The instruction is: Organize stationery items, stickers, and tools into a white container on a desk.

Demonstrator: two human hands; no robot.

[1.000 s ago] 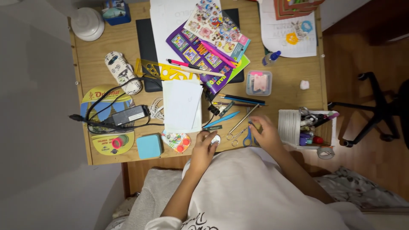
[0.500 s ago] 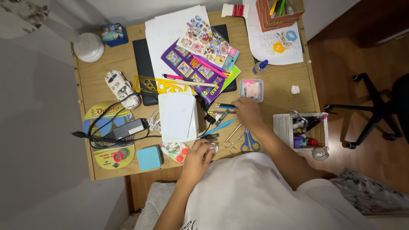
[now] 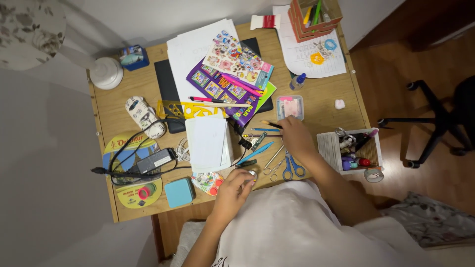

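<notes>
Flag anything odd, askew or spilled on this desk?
Nothing spilled or damaged. The desk is cluttered. One oddity: the roll of tape by the white organiser box overhangs the front right corner, partly past the edge.

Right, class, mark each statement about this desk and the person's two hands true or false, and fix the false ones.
1. The right hand is on the pencils. True.
2. The blue-handled scissors are in the right hand. False: they lie on the desk.
3. The left hand pinches a small round thing. True.
4. The yellow stencil ruler stands in the white organiser. False: it lies flat near the purple book.
</notes>
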